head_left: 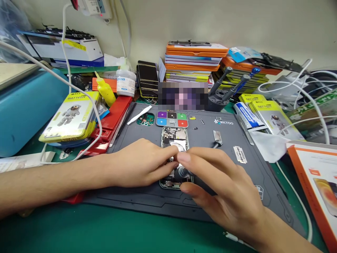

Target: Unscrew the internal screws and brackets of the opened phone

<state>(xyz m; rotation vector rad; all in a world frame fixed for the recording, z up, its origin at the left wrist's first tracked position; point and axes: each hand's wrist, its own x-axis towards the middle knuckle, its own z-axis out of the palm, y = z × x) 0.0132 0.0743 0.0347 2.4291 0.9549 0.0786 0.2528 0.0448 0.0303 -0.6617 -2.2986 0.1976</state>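
An opened phone (173, 135) lies on the dark grey work mat (131, 140), its inner boards and metal parts exposed. My left hand (144, 163) reaches in from the left, thumb and index finger drawn close together over the phone's middle. What those fingertips pinch, if anything, is hidden. My right hand (223, 179) comes from the right with a dark screwdriver (196, 178) lying in its grasp, ringed metal end toward the phone. Its index fingertip meets the left fingertips, while the thumb is apart, near the phone's lower right edge. Silvery-white material shows beneath the fingers.
Behind the phone are a coloured magnetic pad (172, 118), a white pry tool (139, 115) and a small green board (146, 119). A metal-headed tool (217, 137) lies right. Battery boxes (71, 116), a tool holder (219, 100) and a white cable (89, 98) surround the mat.
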